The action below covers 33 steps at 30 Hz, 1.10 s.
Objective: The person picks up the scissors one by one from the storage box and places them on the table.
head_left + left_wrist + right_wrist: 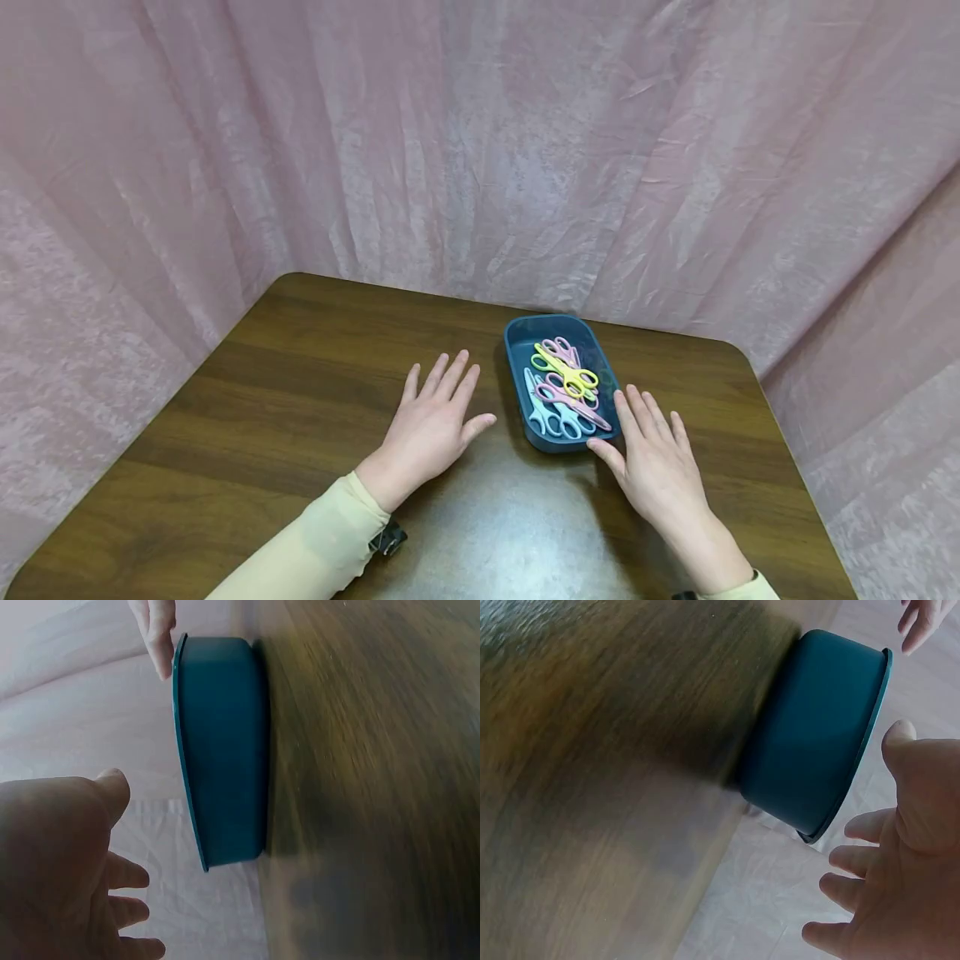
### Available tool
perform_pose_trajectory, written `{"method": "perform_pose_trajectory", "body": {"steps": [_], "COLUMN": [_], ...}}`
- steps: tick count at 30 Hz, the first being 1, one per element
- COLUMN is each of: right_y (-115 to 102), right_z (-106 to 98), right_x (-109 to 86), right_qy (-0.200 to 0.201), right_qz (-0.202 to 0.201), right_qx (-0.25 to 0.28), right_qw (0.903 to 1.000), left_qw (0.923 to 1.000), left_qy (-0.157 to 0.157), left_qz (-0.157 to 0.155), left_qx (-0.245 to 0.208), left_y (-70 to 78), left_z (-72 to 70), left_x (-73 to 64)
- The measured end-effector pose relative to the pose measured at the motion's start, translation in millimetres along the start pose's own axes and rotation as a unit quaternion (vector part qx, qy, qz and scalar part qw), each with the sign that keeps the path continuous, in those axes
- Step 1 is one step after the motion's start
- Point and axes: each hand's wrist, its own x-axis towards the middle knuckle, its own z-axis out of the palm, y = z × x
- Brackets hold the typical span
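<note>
A dark blue bin (551, 447) stands on the table, holding several scissors. Yellow scissors (573, 378) lie over pink scissors (576, 402), with light blue scissors (539, 414) toward the bin's near left. To the left of the bin, my left hand (427, 429) is spread with straight fingers, apart from it and holding nothing. My right hand (660, 462) is at the bin's near right corner, fingers extended; whether it touches the rim I cannot tell. Both wrist views show the bin's outer wall (225, 750) from the side, hiding the scissors.
The brown wooden table (300, 375) has rounded far corners. Pink curtains (480, 150) hang behind it and on both sides. The bin sits close to the table's far edge, right of the middle.
</note>
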Motion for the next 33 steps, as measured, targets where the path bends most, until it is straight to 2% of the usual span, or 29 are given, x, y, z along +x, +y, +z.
{"method": "perform_pose_trajectory", "body": {"steps": [9,15,21,33], "right_y": [-0.8,0.2,-0.1,-2.2], "right_z": [2.4,5.8,8.9,15.8], "right_x": [2.8,2.1,0.8,-2.5], "right_qy": [-0.015,-0.011,-0.005,0.006], "right_qz": [0.006,0.003,0.000,-0.004], "right_qx": [0.007,0.010,0.012,0.016], "right_qw": [0.9998,0.9999,0.9999,0.9998], "left_qw": [0.9996,0.9986,0.9971,0.9958], "left_qy": [-0.022,-0.029,-0.022,-0.028], "left_qz": [0.017,0.043,0.073,0.087], "left_qx": [-0.007,-0.011,-0.009,-0.003], "left_y": [16.9,32.0,45.6,55.2], "left_z": [7.6,11.8,16.4,22.1], "left_x": [7.0,9.6,10.5,10.4]}}
